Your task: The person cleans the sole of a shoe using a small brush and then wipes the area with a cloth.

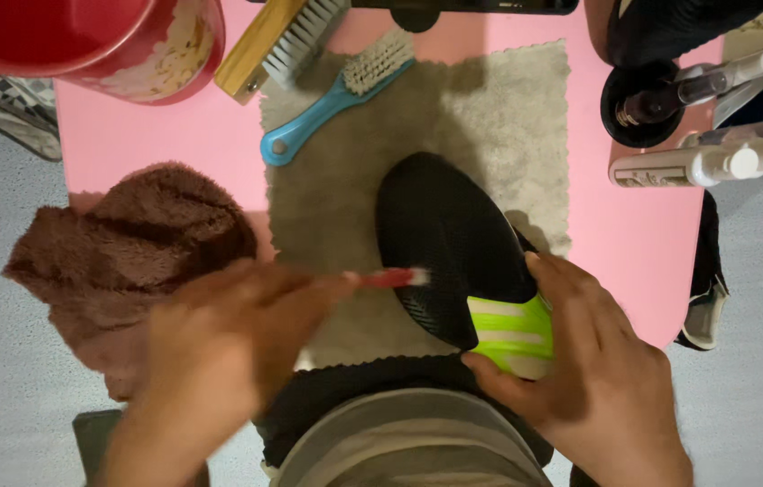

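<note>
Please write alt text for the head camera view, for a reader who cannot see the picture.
A person's left hand presses a small red-handled brush against a black mesh sports shoe with neon green stripes, which the right hand steadies at the heel. The shoe lies on a beige cloth over a pink table, beside a brown towel.

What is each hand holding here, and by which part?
Left hand grips a small red brush by its handle, bristles on the black shoe. Right hand holds the shoe at its heel end.
</note>
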